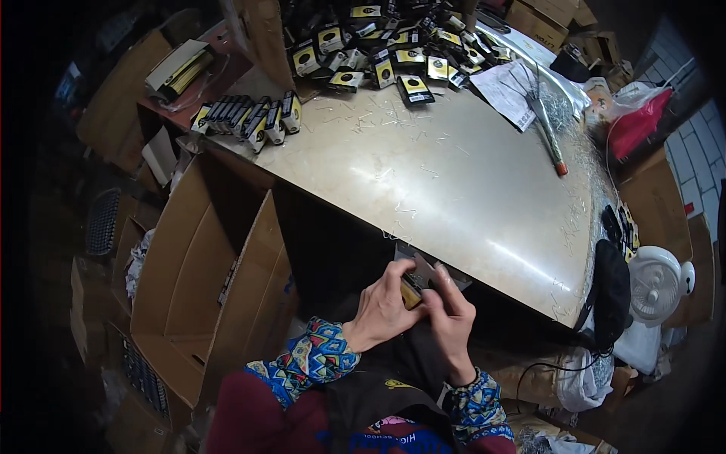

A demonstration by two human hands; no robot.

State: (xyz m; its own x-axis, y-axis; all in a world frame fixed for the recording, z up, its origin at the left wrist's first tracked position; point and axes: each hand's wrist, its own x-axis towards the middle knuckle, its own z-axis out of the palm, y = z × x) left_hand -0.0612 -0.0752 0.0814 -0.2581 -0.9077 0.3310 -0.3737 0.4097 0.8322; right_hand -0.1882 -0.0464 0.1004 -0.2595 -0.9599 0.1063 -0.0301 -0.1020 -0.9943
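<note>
Close to my body, at the table's near edge, both hands meet around a small black and yellow box (pixel 411 293). My left hand (pixel 387 304) grips it from the left, fingers curled over its side. My right hand (pixel 451 314) is closed on its right side, with the thumb against it and the fingers raised along a grey flat piece (pixel 429 274). Whether that piece is a flap of the box or something separate, I cannot tell. Much of the box is hidden by my fingers.
A heap of similar boxes (pixel 382 68) covers the table's far side; a row of them (pixel 249 117) stands at the left corner. Thin clear strips lie scattered on the tabletop (pixel 469 189). A white sheet (pixel 505 92), an open carton (pixel 162 303) and a white fan (pixel 656 284) surround me.
</note>
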